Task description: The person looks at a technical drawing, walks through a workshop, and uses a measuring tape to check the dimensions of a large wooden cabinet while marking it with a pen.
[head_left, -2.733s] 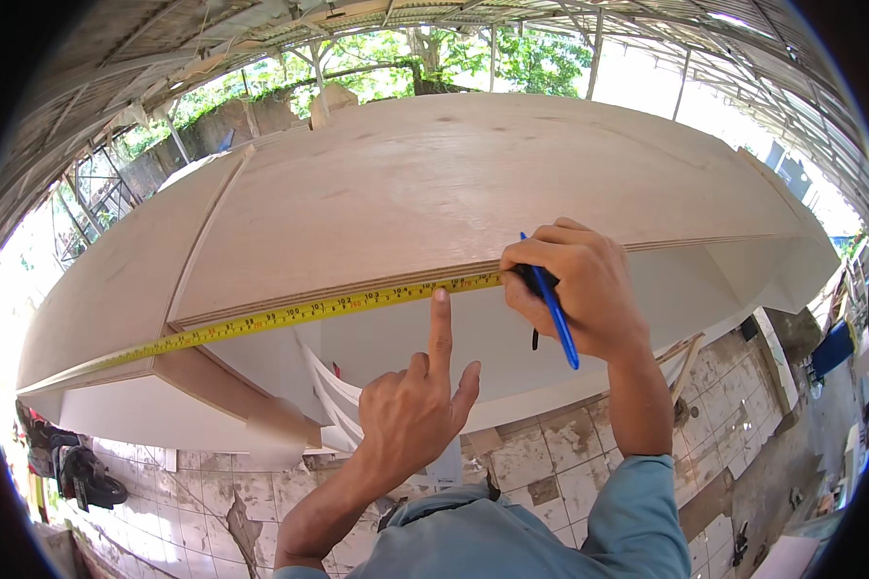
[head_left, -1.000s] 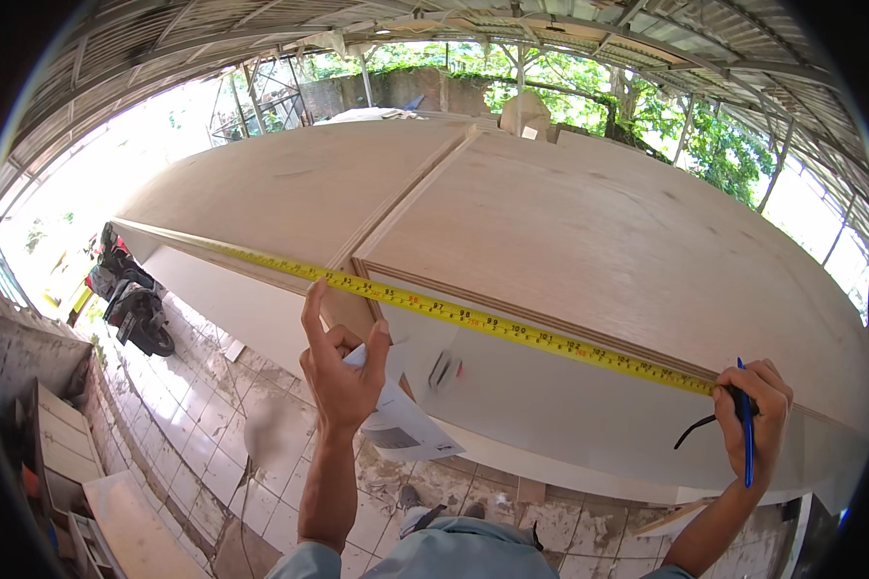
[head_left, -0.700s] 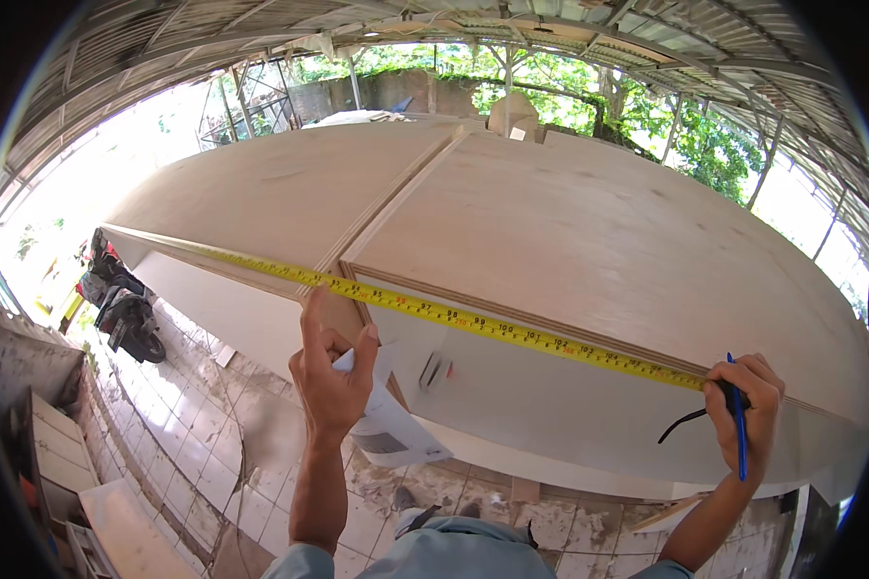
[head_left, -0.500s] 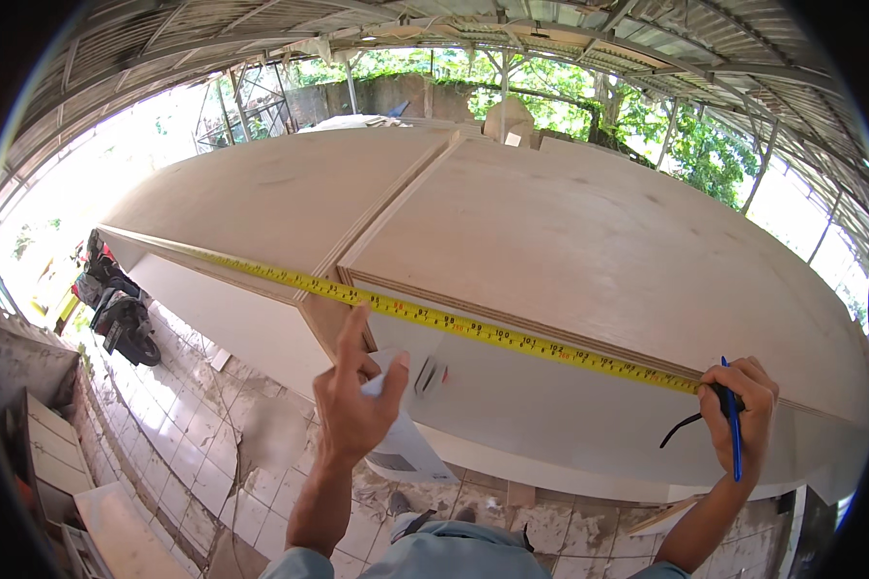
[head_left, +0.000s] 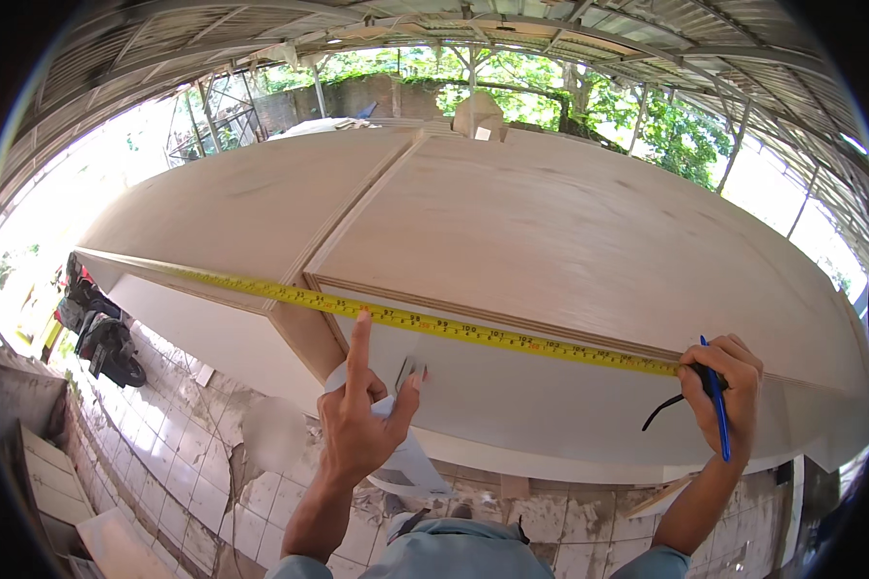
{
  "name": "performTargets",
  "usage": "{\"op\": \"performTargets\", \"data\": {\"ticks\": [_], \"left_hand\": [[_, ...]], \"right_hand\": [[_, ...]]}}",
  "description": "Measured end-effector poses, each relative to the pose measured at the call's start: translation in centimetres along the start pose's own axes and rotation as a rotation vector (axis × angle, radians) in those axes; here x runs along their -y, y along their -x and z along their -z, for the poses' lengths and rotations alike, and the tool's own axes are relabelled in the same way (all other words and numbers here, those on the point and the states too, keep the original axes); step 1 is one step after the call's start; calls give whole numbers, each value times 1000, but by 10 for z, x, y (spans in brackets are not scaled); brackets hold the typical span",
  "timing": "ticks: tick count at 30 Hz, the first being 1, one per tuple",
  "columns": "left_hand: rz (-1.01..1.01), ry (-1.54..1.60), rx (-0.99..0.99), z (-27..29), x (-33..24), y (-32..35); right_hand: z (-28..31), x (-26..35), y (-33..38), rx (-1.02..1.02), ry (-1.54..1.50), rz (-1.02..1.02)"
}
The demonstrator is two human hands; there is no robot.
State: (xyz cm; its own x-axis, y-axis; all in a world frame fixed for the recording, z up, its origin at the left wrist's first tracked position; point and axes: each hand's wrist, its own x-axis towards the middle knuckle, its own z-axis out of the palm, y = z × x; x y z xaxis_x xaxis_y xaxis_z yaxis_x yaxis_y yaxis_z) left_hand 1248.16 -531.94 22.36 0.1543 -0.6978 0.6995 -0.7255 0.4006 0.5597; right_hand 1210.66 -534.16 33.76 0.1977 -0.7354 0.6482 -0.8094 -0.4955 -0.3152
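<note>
A yellow measuring tape (head_left: 468,333) runs stretched along the near edges of two large plywood-topped boxes, the left one (head_left: 251,193) and the right one (head_left: 550,232). My left hand (head_left: 357,429) touches the tape's lower edge with its raised index fingertip, just right of the gap between the boxes. Its other fingers are curled on a white printed paper sheet (head_left: 410,471) that hangs below. My right hand (head_left: 739,386) grips the tape's right end; the case is mostly hidden by the fingers. A blue pen (head_left: 721,429) is held in it too, and a black strap (head_left: 658,413) dangles beside it.
The white front of the right box (head_left: 550,405) faces me. Below lies a dirty white tiled floor (head_left: 193,463). A motorcycle (head_left: 111,347) stands at the left, beyond stacked boards (head_left: 53,473). Metal posts (head_left: 319,92) hold up the roof.
The view has shifted, so the boxes sit slightly further left. My left index fingertip has moved a little right along the tape. My right hand still grips the tape's end.
</note>
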Motion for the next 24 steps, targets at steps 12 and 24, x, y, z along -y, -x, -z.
{"op": "performTargets", "data": {"ticks": [12, 24], "left_hand": [[-138, -1, 190, -27, -43, 4], [-189, -8, 166, -41, -40, 5]], "right_hand": [[-2, -1, -1, -17, -5, 7], [-1, -7, 0, -6, 10, -4]]}}
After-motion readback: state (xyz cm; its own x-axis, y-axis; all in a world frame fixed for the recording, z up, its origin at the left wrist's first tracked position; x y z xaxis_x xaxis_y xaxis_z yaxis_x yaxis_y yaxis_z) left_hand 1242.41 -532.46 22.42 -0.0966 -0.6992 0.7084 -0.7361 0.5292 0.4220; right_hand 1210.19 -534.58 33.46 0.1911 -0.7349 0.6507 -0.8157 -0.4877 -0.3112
